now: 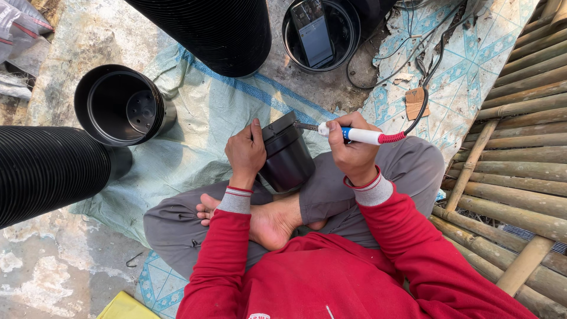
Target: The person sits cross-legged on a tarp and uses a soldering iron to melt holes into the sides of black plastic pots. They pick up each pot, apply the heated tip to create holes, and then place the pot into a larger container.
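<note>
Black pot (287, 156) upended, soldering iron (354, 134) level

- Your left hand (245, 150) grips a smooth, slightly glossy black plastic pot (287, 155).
- Your right hand (353, 152) holds a glossy white plastic tool (354, 134) with a metal tip.
- Woven sheet (207, 112) underneath: matt, coarse.
- Bamboo (520, 147) beside you: dry, rough.

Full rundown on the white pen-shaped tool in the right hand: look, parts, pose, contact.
The soldering-iron-like tool is slim and pen-shaped: white barrel, blue band near the front, red ribbed collar at the rear, dark metal tip. A black cord runs from the rear, up across the patterned mat. The right hand grips the barrel, roughly horizontal, tip pointing left at the upturned base of a black plastic pot, which the left hand steadies over the lap. Actual tip contact is unclear.
</note>
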A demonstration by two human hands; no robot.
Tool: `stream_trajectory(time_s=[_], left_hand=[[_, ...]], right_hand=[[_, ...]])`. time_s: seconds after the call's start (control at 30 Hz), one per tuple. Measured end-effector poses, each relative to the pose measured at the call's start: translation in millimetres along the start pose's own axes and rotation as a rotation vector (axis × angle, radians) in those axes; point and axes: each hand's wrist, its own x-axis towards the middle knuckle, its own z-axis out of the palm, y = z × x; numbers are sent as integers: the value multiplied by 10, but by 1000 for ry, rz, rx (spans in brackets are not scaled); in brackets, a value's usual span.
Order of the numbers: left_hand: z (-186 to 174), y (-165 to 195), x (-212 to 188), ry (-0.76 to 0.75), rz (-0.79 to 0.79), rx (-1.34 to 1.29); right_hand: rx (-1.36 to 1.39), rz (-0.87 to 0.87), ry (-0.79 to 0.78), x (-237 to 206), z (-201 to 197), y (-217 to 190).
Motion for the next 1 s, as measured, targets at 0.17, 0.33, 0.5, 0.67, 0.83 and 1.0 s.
stream_trajectory(time_s=[0.17,0.33,0.5,0.67,0.83,1.0], left_hand=[[-1,24,13,17,29,20],[4,35,24,1,-3,21],[18,16,12,32,15,28],[11,-18,9,51,18,32],[-22,-11,26,31,21,16],[-41,-11,33,-15,-22,10]], right_hand=[[-10,-45,-35,6,-20,-75],[-13,-52,-60,-7,-2,-83],[-8,-97,-94,-56,30,-92],[-23,-93,-125,-101,108,-121],[-33,-106,-155,-103,171,-130],[-43,-111,-171,-115,204,-118]])
